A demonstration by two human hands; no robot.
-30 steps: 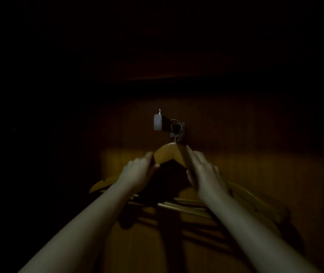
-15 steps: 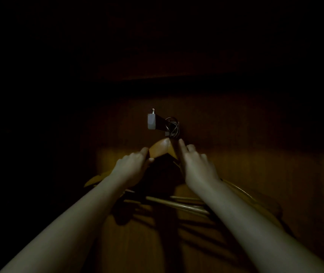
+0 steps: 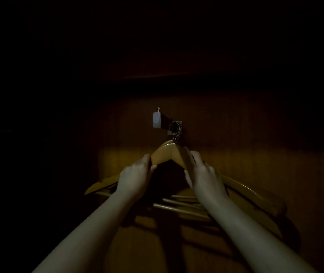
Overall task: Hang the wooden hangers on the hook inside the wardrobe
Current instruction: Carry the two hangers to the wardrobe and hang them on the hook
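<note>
Half a second back the right hand [image 3: 204,174] had its forefinger stretched up beside the peak of the pale wooden hangers [image 3: 165,154], nearly at their thin wire hooks [image 3: 176,132]. Now it sits lower on the right slope, and the whole peak shows bare between the two hands. The left hand [image 3: 135,180] has kept its place on the left slope, just under the peak.

Both bare forearms reach up and forward into the dark wardrobe, closing in on the bunch from either side. The left hand's forefinger lies up along the top edge and its thumb tucks under the lower edge, so this grip is pinching the front hanger's wood. The right hand's fingers, spread and smeared by motion, lie over the right slope, with the thumb apart below. Whether that grip is closed on the wood I cannot tell.

The hangers hang stacked, their wire hooks looped over the dark metal hook bar with a pale capped tip [image 3: 156,120], at its inner end against the brown wooden back panel [image 3: 235,134]. Their round crossbars [image 3: 176,207] show between the forearms.
</note>
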